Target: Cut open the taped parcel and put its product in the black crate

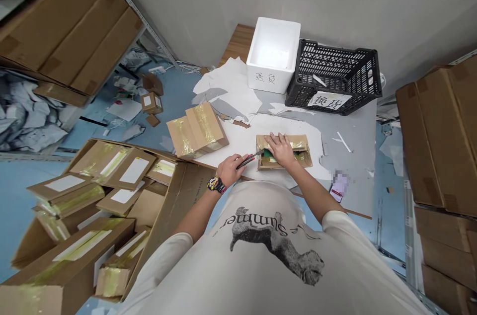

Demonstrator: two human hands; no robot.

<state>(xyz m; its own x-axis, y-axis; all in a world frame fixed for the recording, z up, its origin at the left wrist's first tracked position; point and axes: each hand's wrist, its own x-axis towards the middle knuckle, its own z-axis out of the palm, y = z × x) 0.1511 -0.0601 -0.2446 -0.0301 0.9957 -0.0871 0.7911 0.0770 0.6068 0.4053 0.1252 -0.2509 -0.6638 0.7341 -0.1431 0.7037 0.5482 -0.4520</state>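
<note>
- Kraft-cardboard parcel [285,145], bound in yellowish clear packing tape, lies flat on a white paper sheet [238,136], a green item [267,158] showing through its opened near side.
- Left hand [230,170], fingers curled shut around a slim black-and-red craft knife [245,162], holds the metal blade at the parcel's edge.
- Right hand [281,150] presses flat on top, fingers close together, pinning the parcel down.
- Open-topped white foam box [273,71] stands beyond, marked with handwritten Chinese characters.
- Black plastic crate [298,96] beside it holds a white strip [319,80].
- Open brown cardboard carton [179,196] at left holds taped, white-labelled kraft parcels [112,168].
</note>
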